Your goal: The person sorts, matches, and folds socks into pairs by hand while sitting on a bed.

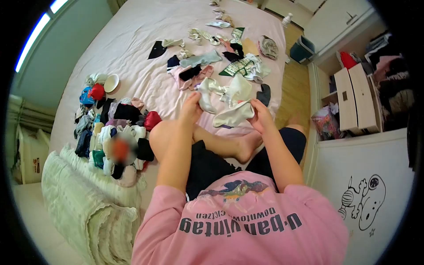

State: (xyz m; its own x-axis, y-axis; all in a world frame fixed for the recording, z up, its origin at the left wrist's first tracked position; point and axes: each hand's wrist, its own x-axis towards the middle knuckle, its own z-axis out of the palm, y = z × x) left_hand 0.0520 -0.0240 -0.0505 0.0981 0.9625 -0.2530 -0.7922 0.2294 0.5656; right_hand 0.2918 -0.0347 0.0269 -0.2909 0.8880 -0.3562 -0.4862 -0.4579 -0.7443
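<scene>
A pale cream piece of cloth (233,113) is stretched between my two hands above my crossed legs. My left hand (191,108) is closed on its left end, and my right hand (261,115) grips its right end. Just beyond lie loose clothes on the pink sheet: a pink and black piece (191,75), a green and white patterned piece (238,67) and a dark grey piece (263,94). To the left is a dense pile of rolled, many-coloured clothes (121,119).
A white bowl (111,83) stands beside the pile. A ruffled pale green quilt (88,207) lies at the lower left. On the right are an open wardrobe with drawers (353,99), a plastic bag (326,121) and a dark bin (302,49).
</scene>
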